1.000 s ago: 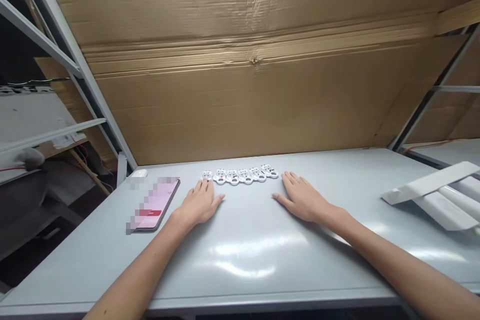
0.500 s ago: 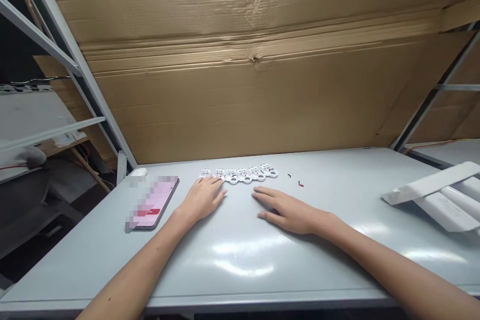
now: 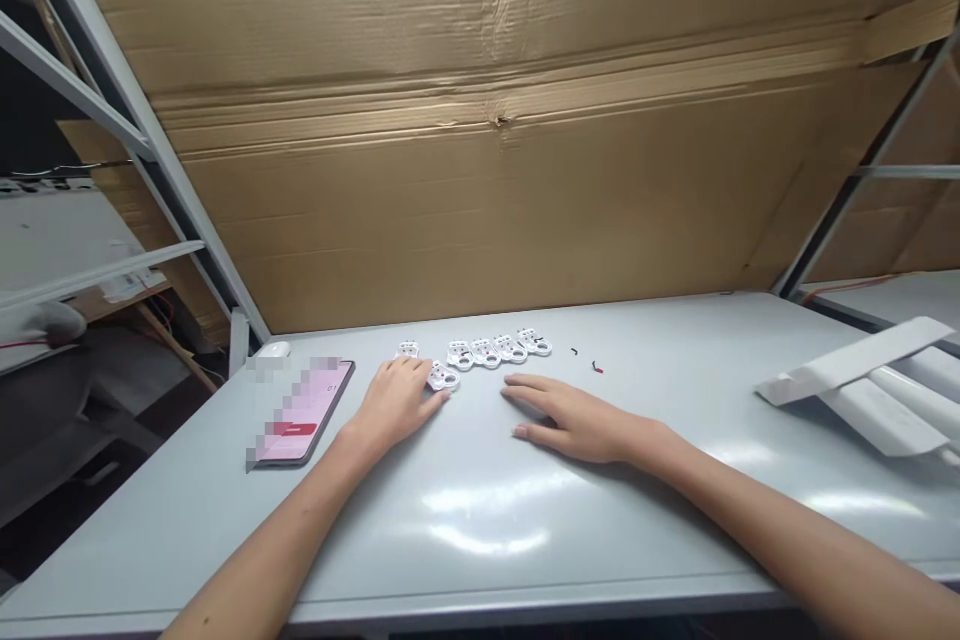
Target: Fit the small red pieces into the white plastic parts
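A row of several small white plastic parts [image 3: 491, 352] lies near the back of the grey table [image 3: 495, 510]. One white part [image 3: 442, 378] sits out of the row, nearer to me, and the fingertips of my left hand [image 3: 391, 403] touch it. That hand lies flat with its fingers apart. My right hand [image 3: 571, 417] rests flat and open on the table, just in front of the row, holding nothing. Two tiny bits, one black [image 3: 574, 352] and one red [image 3: 598, 367], lie to the right of the row.
A phone [image 3: 300, 412] with a pink screen lies left of my left hand, with a small white object [image 3: 277, 349] behind it. Long white profiles [image 3: 870, 380] are stacked at the right edge. A cardboard wall [image 3: 487, 150] stands behind the table, and metal rack posts flank it.
My right hand slid left, uncovering the tiny black and red bits. My left hand has pulled one white part out of the row toward me.
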Action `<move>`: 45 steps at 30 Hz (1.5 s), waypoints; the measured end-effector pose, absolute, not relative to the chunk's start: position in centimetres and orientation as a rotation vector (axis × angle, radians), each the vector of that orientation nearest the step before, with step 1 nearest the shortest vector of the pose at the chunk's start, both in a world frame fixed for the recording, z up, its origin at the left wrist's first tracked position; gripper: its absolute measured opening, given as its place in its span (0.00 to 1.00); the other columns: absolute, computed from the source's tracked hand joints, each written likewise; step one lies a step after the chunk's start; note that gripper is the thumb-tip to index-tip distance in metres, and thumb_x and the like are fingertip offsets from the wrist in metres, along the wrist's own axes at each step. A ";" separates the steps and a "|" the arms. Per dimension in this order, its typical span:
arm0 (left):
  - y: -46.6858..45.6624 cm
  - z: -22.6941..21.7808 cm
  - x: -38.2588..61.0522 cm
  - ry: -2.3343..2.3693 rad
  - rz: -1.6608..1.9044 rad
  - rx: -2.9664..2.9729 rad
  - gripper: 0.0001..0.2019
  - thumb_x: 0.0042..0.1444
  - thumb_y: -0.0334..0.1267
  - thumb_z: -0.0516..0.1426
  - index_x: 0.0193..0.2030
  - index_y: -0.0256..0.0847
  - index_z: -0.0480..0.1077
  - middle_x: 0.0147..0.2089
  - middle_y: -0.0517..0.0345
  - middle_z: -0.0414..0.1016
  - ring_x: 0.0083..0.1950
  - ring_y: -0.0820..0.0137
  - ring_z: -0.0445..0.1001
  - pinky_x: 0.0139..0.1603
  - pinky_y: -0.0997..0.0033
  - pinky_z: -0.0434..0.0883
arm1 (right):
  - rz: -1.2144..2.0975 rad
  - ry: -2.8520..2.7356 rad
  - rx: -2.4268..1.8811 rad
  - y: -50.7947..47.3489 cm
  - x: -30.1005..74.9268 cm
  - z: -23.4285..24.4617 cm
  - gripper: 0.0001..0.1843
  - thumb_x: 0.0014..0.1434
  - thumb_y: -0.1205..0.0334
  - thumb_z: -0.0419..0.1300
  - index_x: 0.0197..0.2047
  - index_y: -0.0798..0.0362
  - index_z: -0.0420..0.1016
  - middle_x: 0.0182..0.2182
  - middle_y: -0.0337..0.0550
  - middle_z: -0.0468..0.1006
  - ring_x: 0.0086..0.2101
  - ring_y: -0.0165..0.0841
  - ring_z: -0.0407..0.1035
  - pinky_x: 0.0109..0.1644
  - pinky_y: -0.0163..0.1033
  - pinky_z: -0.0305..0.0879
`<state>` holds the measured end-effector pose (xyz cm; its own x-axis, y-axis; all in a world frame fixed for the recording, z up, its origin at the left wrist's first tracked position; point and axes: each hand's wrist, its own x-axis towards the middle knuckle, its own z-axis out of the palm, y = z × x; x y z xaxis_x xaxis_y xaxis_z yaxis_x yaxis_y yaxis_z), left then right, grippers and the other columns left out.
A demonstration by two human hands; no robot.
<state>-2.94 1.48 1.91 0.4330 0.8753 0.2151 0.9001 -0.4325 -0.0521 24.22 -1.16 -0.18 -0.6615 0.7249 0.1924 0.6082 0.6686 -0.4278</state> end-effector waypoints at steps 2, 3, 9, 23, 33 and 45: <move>1.4 1.9 -2.9 -1.564 -0.265 -2.581 0.12 0.64 0.46 0.54 0.36 0.41 0.71 0.42 0.48 0.77 0.48 0.53 0.74 0.49 0.57 0.69 | 0.458 -2.538 -1.035 -1.1 24.2 -0.3 0.27 0.65 0.45 0.52 0.63 0.48 0.68 0.61 0.50 0.69 0.58 0.47 0.64 0.61 0.51 0.63; 1.3 1.9 -2.8 -1.534 -0.300 -2.630 0.12 0.64 0.46 0.54 0.36 0.41 0.72 0.41 0.49 0.77 0.48 0.54 0.74 0.49 0.58 0.69 | 0.450 -2.532 -1.031 -1.0 24.3 -0.4 0.27 0.65 0.45 0.52 0.63 0.48 0.67 0.61 0.50 0.69 0.58 0.47 0.64 0.61 0.51 0.63; 0.1 0.8 -1.3 -1.234 -0.506 -2.951 0.17 0.64 0.46 0.56 0.57 0.45 0.69 0.58 0.50 0.71 0.57 0.58 0.70 0.56 0.61 0.67 | 0.360 -2.369 -1.036 -0.1 24.2 -1.2 0.21 0.67 0.52 0.51 0.59 0.49 0.69 0.57 0.50 0.73 0.57 0.44 0.65 0.61 0.52 0.62; 0.0 0.2 0.7 -1.233 -0.725 -3.098 0.13 0.64 0.48 0.56 0.49 0.45 0.72 0.51 0.53 0.75 0.52 0.60 0.72 0.54 0.61 0.67 | 0.556 -2.170 -0.963 0.4 22.7 -1.4 0.11 0.64 0.58 0.57 0.35 0.50 0.79 0.36 0.44 0.79 0.36 0.37 0.72 0.43 0.44 0.68; 0.3 -0.2 1.0 -1.222 -0.674 -3.044 0.13 0.64 0.47 0.57 0.51 0.45 0.72 0.48 0.54 0.77 0.51 0.61 0.72 0.54 0.62 0.67 | 0.816 -1.799 -1.082 0.6 22.8 -0.8 0.14 0.60 0.52 0.58 0.35 0.51 0.80 0.37 0.45 0.83 0.40 0.41 0.75 0.47 0.46 0.69; 2.0 -0.1 -2.3 -1.272 -0.581 -3.014 0.18 0.65 0.50 0.54 0.56 0.44 0.70 0.56 0.51 0.73 0.57 0.59 0.70 0.57 0.61 0.67 | 0.320 -2.092 -1.292 2.7 28.4 0.4 0.15 0.61 0.52 0.54 0.37 0.47 0.80 0.48 0.46 0.79 0.48 0.46 0.72 0.52 0.51 0.68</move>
